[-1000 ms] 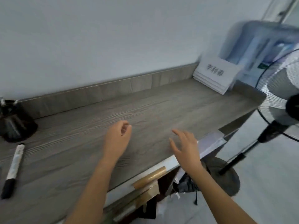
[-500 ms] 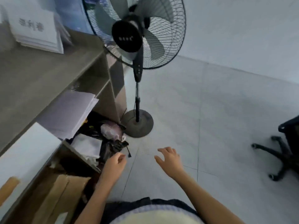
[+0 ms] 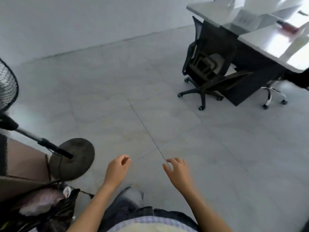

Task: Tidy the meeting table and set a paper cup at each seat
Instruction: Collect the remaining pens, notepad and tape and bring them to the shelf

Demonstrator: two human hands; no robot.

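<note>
Grey floor tiles [image 3: 150,91] fill most of the view, with a plain pale wall behind. At the upper right stands the white bench [image 3: 260,42], and a black office chair [image 3: 209,64] is pushed partly under its near end, its back toward the camera; a second chair base [image 3: 274,96] on a light star foot shows further right. On the bench top lie some blurred things, among them what may be a white box [image 3: 245,19] and a dark reddish item [image 3: 287,27], too smeared to name. No paper cup can be made out anywhere.

At the left edge stands a floor fan [image 3: 71,158], its round foot on the tiles and its pole slanting up to the grille. Just beside it, at the lower left, is the end of a brown cabinet, with a black bag [image 3: 55,208] of rubbish at its foot.

Both hands hang out in front of the body over bare floor, well apart from the bench, probably because the person is walking toward it with nothing to carry. The left hand [image 3: 117,169] has its grip loosely curled, thumb and forefinger close together, with nothing between them. The right hand [image 3: 177,169] has its grip released, fingers relaxed and slightly bent, touching nothing. Judging from this, the tidying at the bench has yet to be taken up.
</note>
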